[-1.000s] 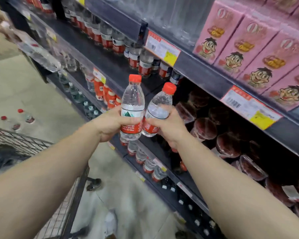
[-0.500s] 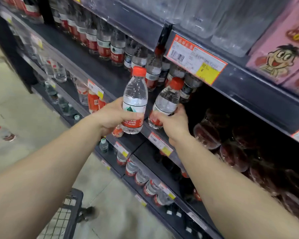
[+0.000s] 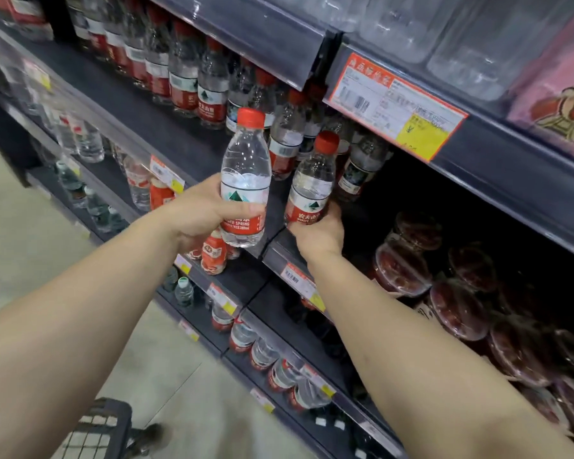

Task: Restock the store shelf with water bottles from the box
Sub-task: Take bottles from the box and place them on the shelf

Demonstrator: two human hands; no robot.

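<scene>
Shelf (image 3: 166, 127), dark and long, carries a back row of red-capped bottles (image 3: 212, 91) with bare board in front of them; a price tag (image 3: 395, 106) hangs from the tier above. 2 more bottles are in hand at its front edge. The left hand (image 3: 196, 213) wraps the left bottle (image 3: 244, 180), upright and clear of the board. The right hand (image 3: 318, 231) grips the right bottle (image 3: 310, 183) low, tilted inward just beside the row. This looks like the placing step; next, each base likely needs setting flat beside the row.
</scene>
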